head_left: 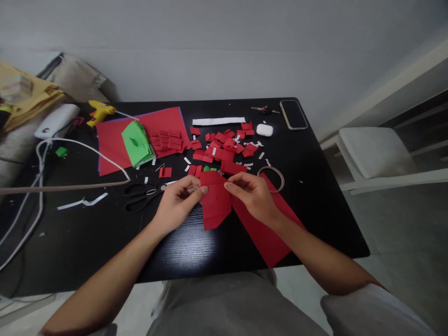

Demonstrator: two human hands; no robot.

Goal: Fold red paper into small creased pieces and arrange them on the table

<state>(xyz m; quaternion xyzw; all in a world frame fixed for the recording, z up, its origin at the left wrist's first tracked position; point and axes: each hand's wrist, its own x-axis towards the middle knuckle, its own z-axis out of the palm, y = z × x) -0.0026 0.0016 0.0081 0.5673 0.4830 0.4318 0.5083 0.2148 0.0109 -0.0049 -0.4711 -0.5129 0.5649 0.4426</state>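
Observation:
A creased piece of red paper (216,205) is held up above the table's front half, one lower corner cut at a slant. My left hand (182,200) pinches its left edge between thumb and fingers. On the opposite edge, my right hand (254,193) grips it the same way. Beneath my right hand and forearm lies a long red paper strip (268,238). Black-handled scissors (140,196) rest left of my left hand, their blades partly hidden by it. Just beyond the held paper is a heap of small folded red pieces (224,147).
A roll of tape (282,179) sits right of the heap, near a white earbud case (264,130), keys (266,109) and a phone (293,115). Leftward are red sheets (112,149), a green paper stack (136,144), a yellow glue gun (100,112) and white cables (41,186).

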